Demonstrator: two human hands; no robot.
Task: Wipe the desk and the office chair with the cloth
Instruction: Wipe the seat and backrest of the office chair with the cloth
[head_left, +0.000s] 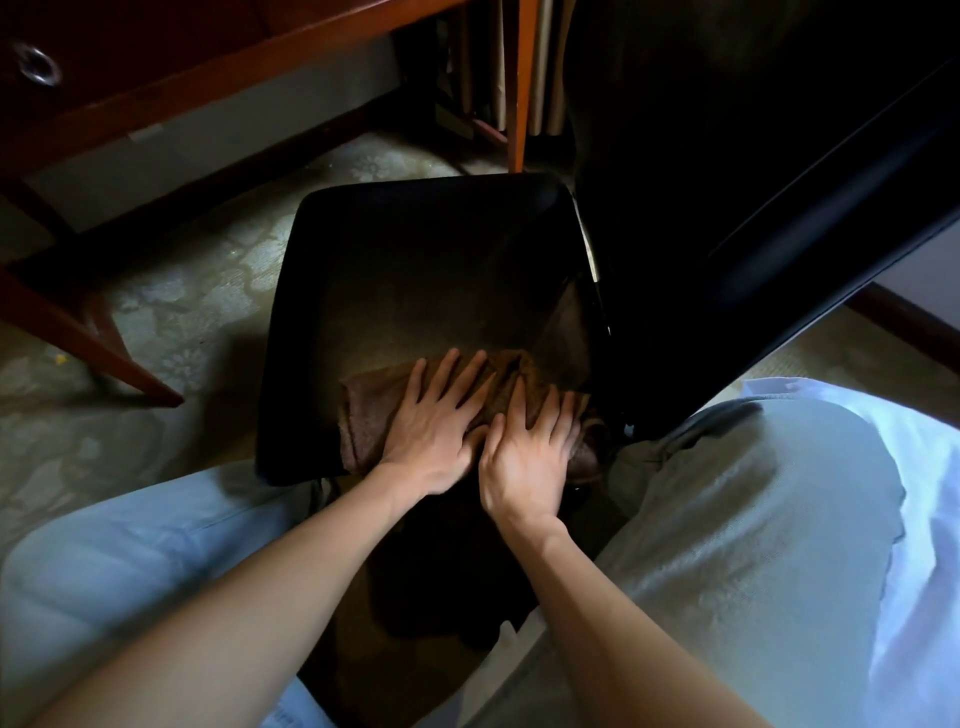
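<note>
Directly beneath flat fingers (457, 382), cloth (363, 410)

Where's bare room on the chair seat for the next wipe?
Free: far half of seat, from cloth to far rim; a strip left of the cloth. Crowded: near right corner, left hand and right hand on cloth, beside the backrest.

Exposure: dim overall, strong contrast. Light: enters from the right edge, where a white garment (924, 467) is blown out to a bluish glare. Deep shadow: chair back (727, 182) at upper right, nearly featureless black; seat (415, 270) at centre, faint sheen toward its near part. Half-light: carpet (171, 306), left. Glint: metal ring (36, 65), upper left. Distortion: wide-angle stretch toward the bottom corners. Focus: soft, slightly smeared throughout.
</note>
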